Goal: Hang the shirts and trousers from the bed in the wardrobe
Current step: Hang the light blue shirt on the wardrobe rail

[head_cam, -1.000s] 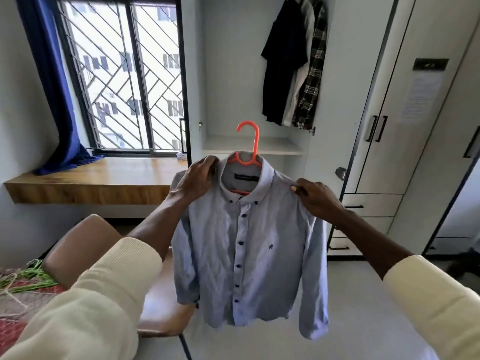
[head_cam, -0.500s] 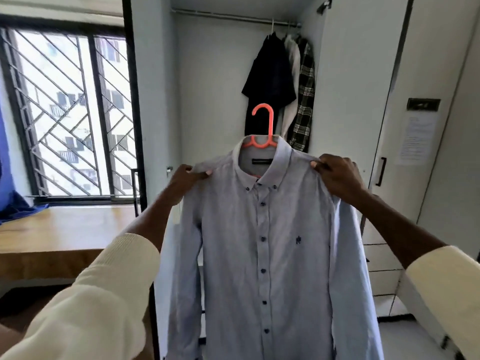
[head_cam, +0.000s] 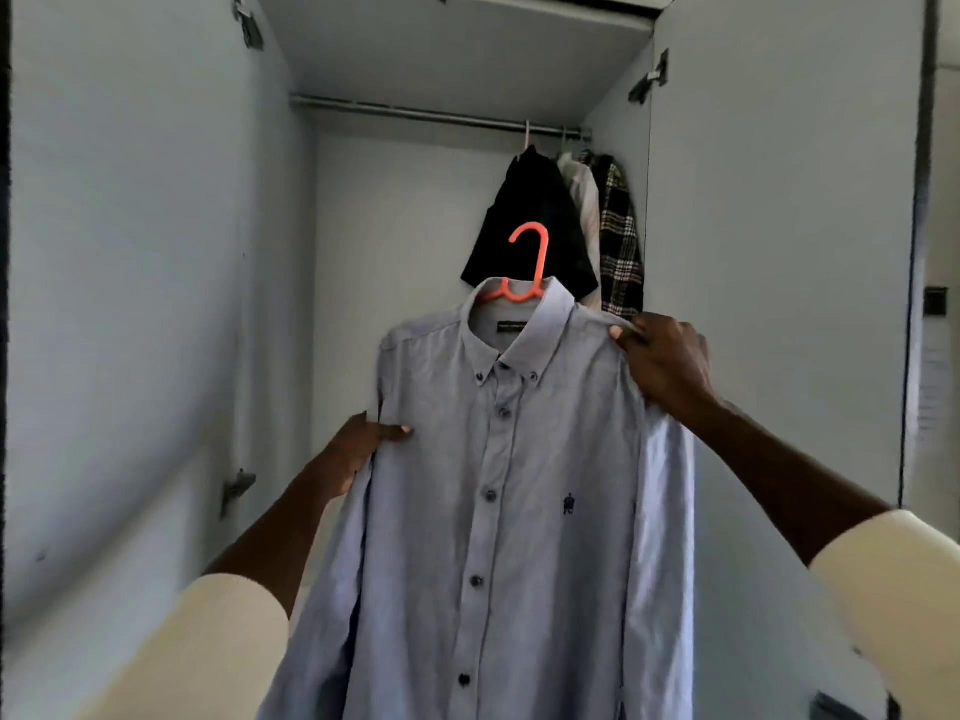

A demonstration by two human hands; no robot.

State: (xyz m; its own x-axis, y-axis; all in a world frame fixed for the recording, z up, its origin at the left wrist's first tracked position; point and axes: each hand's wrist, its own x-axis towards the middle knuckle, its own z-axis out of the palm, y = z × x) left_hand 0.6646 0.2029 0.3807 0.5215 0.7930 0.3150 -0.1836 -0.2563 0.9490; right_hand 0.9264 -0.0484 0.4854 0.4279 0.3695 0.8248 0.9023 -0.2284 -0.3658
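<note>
right hand (head_cam: 662, 363) gripping shirt (head_cam: 519, 485) shoulder, fingers curled | left hand (head_cam: 363, 444) pinching other edge | hanger (head_cam: 527, 267) hook sitting below, nearer than rail (head_cam: 415, 112)

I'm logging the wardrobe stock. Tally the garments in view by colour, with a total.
Light blue button-down cotton shirt on the orange plastic hanger, held by both hands: 1
Black garment on the metal wardrobe rail: 1
White garment on the rail: 1
Black-and-white plaid shirt on the rail: 1
Total: 4
</note>
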